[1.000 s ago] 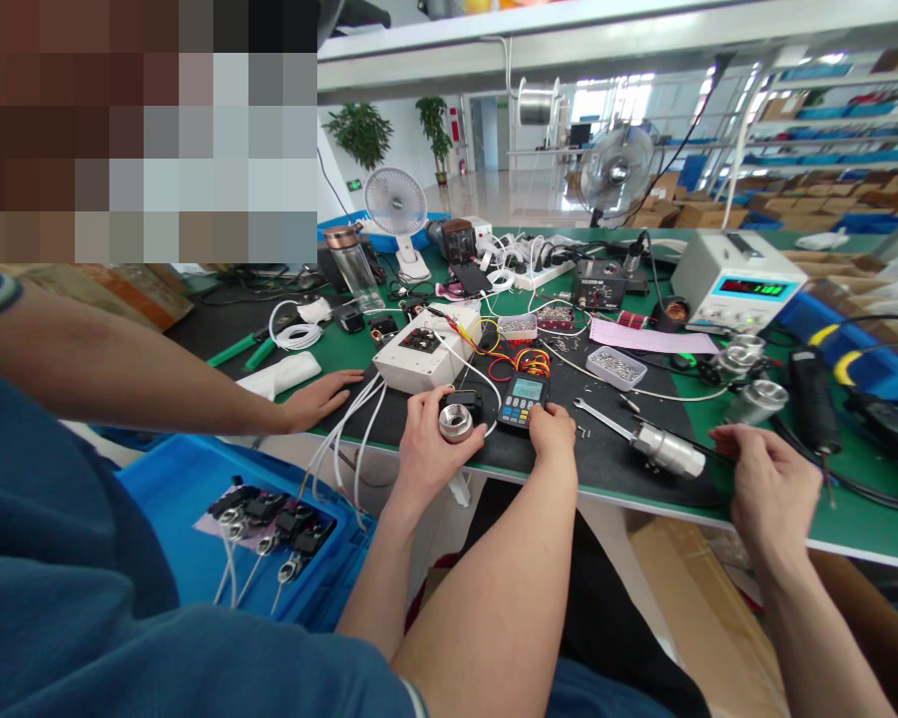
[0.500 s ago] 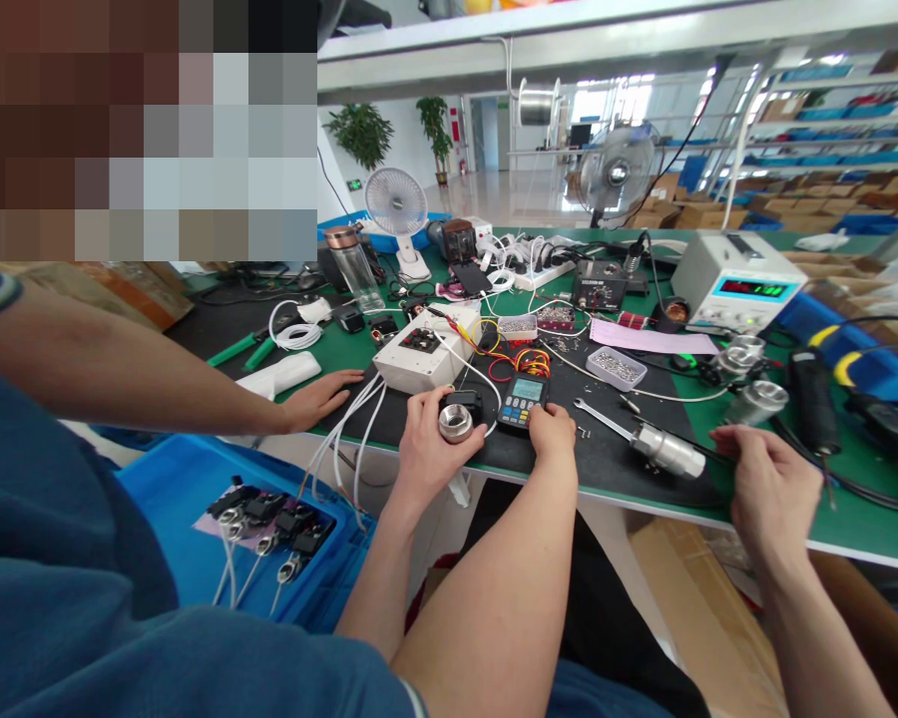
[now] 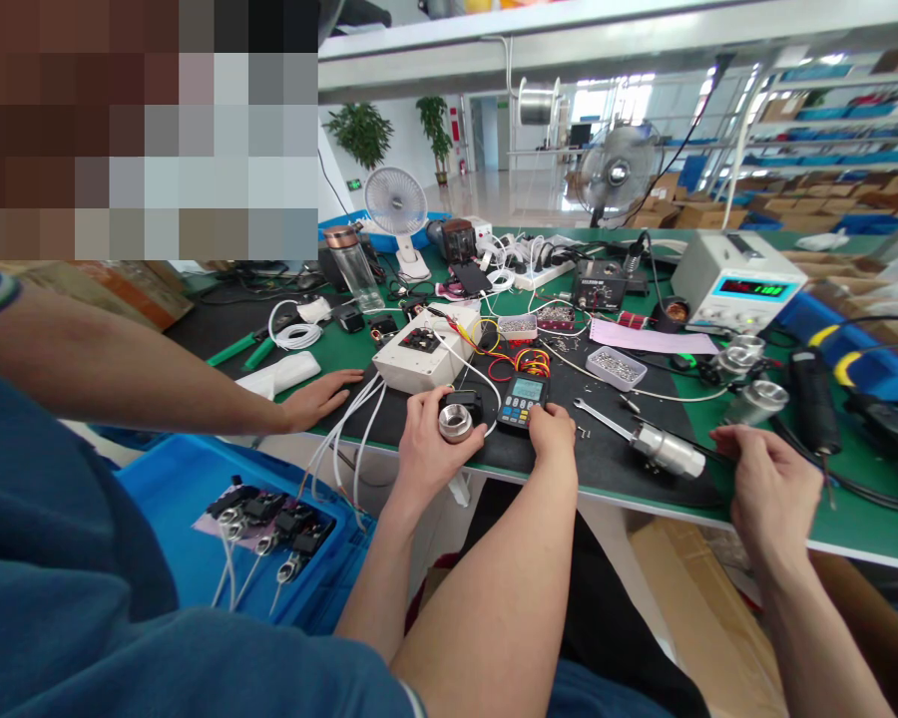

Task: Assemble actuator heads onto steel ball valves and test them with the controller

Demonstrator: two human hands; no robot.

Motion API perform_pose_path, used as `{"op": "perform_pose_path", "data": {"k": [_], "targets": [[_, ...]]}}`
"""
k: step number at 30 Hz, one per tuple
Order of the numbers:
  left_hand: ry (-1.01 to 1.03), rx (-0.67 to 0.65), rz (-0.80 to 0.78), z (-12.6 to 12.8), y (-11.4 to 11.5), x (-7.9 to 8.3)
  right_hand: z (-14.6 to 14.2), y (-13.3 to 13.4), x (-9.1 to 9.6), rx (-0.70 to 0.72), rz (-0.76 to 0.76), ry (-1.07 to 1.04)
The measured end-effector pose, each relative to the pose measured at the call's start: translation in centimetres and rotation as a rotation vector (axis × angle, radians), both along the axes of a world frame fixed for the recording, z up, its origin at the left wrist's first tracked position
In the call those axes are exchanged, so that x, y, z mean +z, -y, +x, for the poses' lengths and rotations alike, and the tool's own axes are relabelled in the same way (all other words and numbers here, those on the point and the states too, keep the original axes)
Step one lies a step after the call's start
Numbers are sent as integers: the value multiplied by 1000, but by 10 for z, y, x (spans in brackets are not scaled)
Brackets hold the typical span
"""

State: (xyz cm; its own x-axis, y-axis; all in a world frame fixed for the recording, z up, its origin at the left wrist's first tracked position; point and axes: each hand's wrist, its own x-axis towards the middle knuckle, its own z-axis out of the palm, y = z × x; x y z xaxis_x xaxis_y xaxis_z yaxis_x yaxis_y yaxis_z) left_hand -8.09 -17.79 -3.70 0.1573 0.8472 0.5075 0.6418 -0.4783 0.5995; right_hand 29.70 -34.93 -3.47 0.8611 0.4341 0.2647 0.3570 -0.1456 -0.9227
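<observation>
My left hand (image 3: 430,444) grips a small motorized valve (image 3: 456,423) with a black housing and a round threaded metal port facing me. A white cable runs from it towards the white box (image 3: 419,349). My right hand (image 3: 774,489) rests at the table edge with curled, closed fingers; a thin dark piece reaches them, and what they hold is hidden. Left of this hand lies a metal cylinder fitting (image 3: 670,451) beside an open-end wrench (image 3: 603,419). Another person's hand (image 3: 552,431) touches a handheld meter (image 3: 525,401) with a lit screen, right of the valve.
That person's other hand (image 3: 318,401) leans on the table edge at left. A blue bin (image 3: 157,499) below holds several valves. Screw trays (image 3: 617,369), a power supply (image 3: 740,284), metal valve bodies (image 3: 759,401) and a black power tool (image 3: 814,404) stand on the table.
</observation>
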Motion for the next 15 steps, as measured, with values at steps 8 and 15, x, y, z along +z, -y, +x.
{"op": "perform_pose_path", "data": {"k": [8,15], "targets": [[0,-6,0,0,1,1,1,0,-2,-3,5,7],[2,2,-1,0,0,1,2,-1,-3,-1,16,8]]}}
